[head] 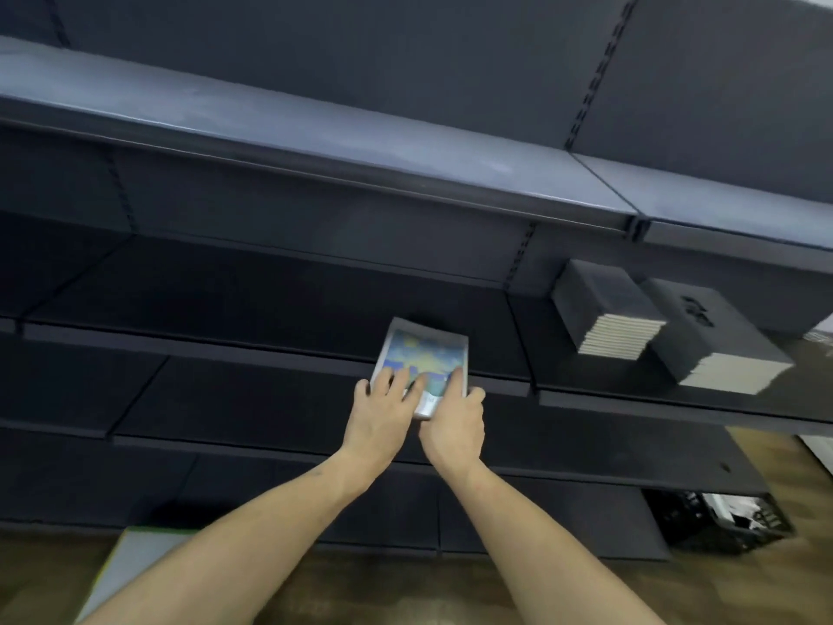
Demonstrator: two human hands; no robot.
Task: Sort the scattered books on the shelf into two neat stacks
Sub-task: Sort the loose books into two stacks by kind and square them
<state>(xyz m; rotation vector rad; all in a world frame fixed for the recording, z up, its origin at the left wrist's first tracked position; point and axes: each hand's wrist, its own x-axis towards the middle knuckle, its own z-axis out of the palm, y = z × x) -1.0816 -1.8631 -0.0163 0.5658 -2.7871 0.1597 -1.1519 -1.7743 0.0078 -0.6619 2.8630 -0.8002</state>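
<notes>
Both hands hold one book (423, 354) at the front edge of a dark shelf (270, 309). The book has a blue and yellow cover with a pale border, and it lies flat, its near end jutting out past the shelf's lip. The left hand (383, 415) lies on the cover's near left corner with fingers spread across the top; the thumb side is hidden, so how far it wraps under cannot be told. The right hand (455, 421) grips the near right corner, fingers laid over the cover and the thumb curled at the book's right edge. The two hands touch each other below the book's near end.

Right of the book, on the same shelf level past an upright divider, stand two stacks. The nearer stack (608, 309) is dark on top with pale page edges facing out. The second stack (712, 340) sits just beside it, further right of the book and touching or nearly so, also dark-topped with pale edges.

Above the book runs a grey-blue upper shelf (315, 128). Well below and right of the book a black crate (721, 521) rests on a wood floor (405, 588). Below and left of the book a pale panel with a green edge (130, 557) lies on the floor.
</notes>
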